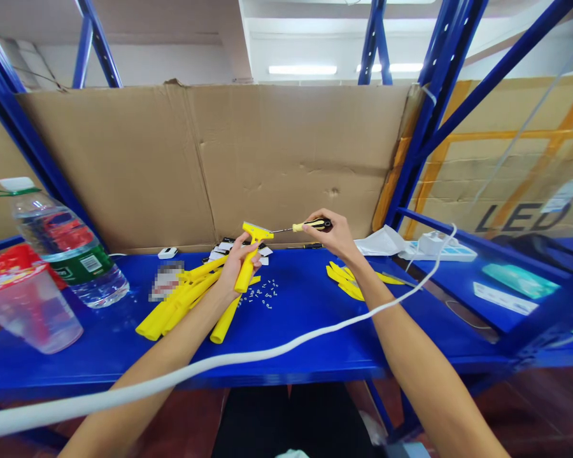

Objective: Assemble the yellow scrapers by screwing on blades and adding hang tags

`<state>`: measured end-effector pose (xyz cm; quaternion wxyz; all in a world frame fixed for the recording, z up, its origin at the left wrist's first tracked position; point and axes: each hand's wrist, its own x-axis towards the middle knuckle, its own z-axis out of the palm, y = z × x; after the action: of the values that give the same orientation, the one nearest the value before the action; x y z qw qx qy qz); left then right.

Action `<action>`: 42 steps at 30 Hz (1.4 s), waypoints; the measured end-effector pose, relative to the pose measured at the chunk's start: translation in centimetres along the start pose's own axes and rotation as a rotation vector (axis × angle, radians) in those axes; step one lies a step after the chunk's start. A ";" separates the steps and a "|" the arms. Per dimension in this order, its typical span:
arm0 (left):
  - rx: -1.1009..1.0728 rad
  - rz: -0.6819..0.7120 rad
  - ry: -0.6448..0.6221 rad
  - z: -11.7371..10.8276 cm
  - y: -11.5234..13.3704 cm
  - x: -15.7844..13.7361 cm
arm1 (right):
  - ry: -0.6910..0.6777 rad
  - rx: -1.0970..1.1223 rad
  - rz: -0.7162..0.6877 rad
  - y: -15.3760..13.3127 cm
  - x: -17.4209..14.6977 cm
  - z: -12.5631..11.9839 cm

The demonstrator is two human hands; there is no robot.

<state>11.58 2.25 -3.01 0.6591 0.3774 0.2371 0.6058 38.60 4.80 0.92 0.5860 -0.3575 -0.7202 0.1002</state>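
Two bare hands meet above the blue table [315, 331]. The left hand [236, 257] wraps its grip around the handle of a yellow plastic scraper [248, 261], fingers pressed closed about it; the scraper stands nearly upright, its long axis running from the table surface up to a flat, wide head at the top. The right hand [332, 235] pinches a screwdriver [305, 226] by its yellow-and-black handle, fingers closed on it. The screwdriver's long axis lies almost level, its thin metal shaft pointing leftward, so that the tip reaches the scraper head from the right side; whether the tip actually touches cannot be told. The scraper thus lies to the left of the right hand, crosswise to the shaft, and the left hand is the nearer to it. Smooth, matte yellow scraper handles [181, 302] lie in a loose pile just left of the held one, and flat yellow parts [346, 280] lie under the right wrist. Small pale screws [262, 296] are scattered on the table between the two forearms. A thick white cable [286, 346] crosses in front of both arms. A clear water bottle [71, 251] and a transparent cup [26, 305] stand at far left, before a cardboard wall [181, 165].
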 end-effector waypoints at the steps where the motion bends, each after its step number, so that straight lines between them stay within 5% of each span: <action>1: 0.004 0.002 -0.002 0.0 0.0 0.0 | -0.005 -0.002 -0.002 0.0 0.0 0.0; 27: 0.059 -0.012 0.023 -0.5 -0.7 0.5 | -0.136 -0.070 -0.131 -0.4 -0.2 0.0; 36: 0.082 -0.039 -0.028 0.3 -0.5 -0.1 | 0.164 0.071 -0.082 0.0 0.0 1.7; 42: 0.113 -0.024 -0.015 0.4 -1.0 -0.1 | 0.112 0.412 -0.065 -0.9 -0.5 3.6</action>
<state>12.44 2.05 -3.56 0.6456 0.4157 0.2705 0.5807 34.97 4.80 -0.03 0.6886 -0.2120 -0.6621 0.2063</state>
